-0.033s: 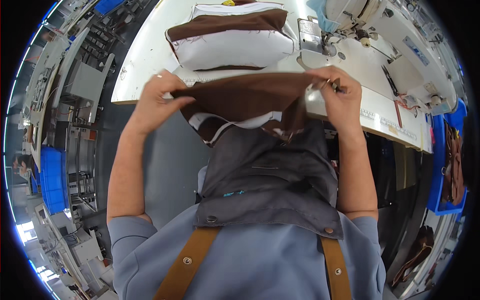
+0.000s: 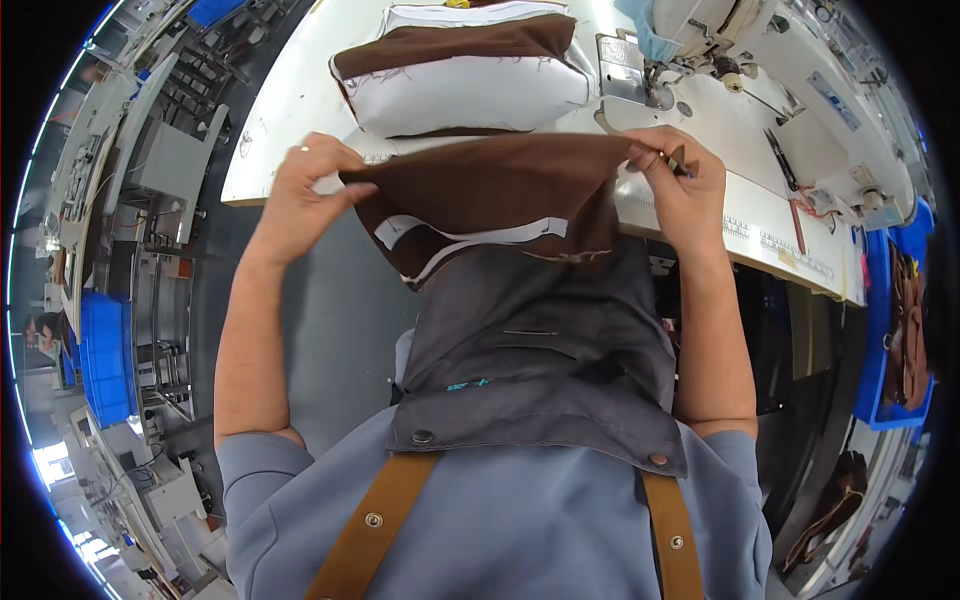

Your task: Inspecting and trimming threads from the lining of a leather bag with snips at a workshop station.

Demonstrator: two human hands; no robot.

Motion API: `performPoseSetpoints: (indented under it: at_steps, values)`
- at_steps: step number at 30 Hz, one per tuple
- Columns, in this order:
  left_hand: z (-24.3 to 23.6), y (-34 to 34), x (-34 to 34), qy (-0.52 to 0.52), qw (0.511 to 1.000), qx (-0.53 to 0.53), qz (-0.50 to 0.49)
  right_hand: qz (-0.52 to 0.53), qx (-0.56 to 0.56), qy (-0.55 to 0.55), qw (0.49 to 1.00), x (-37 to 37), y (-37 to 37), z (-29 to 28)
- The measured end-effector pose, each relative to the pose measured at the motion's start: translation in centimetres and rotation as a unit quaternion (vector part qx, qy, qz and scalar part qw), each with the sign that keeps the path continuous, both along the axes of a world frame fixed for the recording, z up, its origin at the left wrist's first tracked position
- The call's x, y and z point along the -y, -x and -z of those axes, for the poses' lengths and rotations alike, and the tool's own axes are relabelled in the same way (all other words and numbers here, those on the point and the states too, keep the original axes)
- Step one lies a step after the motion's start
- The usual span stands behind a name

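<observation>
A brown fabric piece [image 2: 490, 185] hangs stretched between my two hands in front of the table's near edge. Its lower part folds up towards me, and a white strip [image 2: 485, 238] curves across it. My left hand [image 2: 305, 190] pinches the upper left corner between thumb and fingers. At the upper right corner, my right hand [image 2: 685, 185] grips the cloth. A small dark pointed tool [image 2: 679, 160] pokes out between the right fingers; its kind is mostly hidden. Beyond the cloth, a brown and white sewn fabric piece [image 2: 465, 95] lies on the white table [image 2: 285, 140].
A white sewing machine [image 2: 820, 90] stands at the right of the table, with black tweezers [image 2: 782, 160] beside it. To the far right is a blue bin [image 2: 880, 370] holding brown pieces. Another blue bin [image 2: 105, 355] stands at the left. A dark apron [image 2: 540, 350] covers my front.
The brown fabric has risen slightly and its lower part has spread out, so the white strip shows in one continuous curve. Both hands keep their hold.
</observation>
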State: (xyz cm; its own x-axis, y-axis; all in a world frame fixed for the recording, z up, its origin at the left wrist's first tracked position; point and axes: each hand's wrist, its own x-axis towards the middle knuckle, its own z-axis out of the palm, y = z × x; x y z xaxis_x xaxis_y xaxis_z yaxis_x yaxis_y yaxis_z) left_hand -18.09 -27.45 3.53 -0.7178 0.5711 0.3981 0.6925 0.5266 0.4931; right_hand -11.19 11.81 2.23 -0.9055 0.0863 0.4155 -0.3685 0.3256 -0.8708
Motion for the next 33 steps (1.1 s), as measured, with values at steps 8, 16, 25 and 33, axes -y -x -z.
performPoseSetpoints:
  at_steps: [8, 16, 25, 33]
  values:
    - [0.3, -1.0, 2.8, -0.235, 0.926, 0.296, -0.006, -0.030, 0.019, 0.025, 0.999, 0.2, 1.2, 1.0]
    - [0.5, 1.2, 3.8, -0.366, 0.886, 0.282, -0.029, -0.036, 0.049, 0.102, 0.993, 0.7, 1.9, 0.9]
    - [1.4, 3.8, -0.3, -0.239, 0.939, 0.012, -0.248, 0.062, -0.024, -0.019, 0.998, 1.3, 4.3, 1.6]
    - [1.9, 3.6, -2.1, -0.144, 0.938, -0.112, -0.295, 0.059, 0.044, 0.035, 0.997, 1.6, 4.4, 1.1]
